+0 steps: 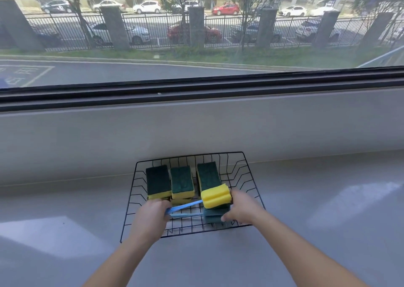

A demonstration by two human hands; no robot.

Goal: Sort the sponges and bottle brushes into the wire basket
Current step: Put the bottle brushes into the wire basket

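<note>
Late in the sort, by the look of it: wire basket (251, 178) on the grey tabletop (317, 210), already loaded

- Beyond the hands, at the basket's far side: three sponges (182, 182) in a row, green scrub face up, yellow foam toward the wearer
- Left hand (150, 219) closed around the near ends of two blue brush handles (185, 205), inside the basket's left front part
- Right hand (242, 209) curled against the right side of the brush heads: yellow foam head (216, 196) on top, darker blue-green head (215, 215) beneath; firm grasp or mere steadying cannot be told
- Between the two hands: both bottle brushes lying across the basket's front
- No loose item visible on the tabletop near either hand

Step in hand, as judged: settling the brushes flat in front of the sponges

Next move: lower the heads onto the wire, free both hands, withdraw without snagging the rim
</note>
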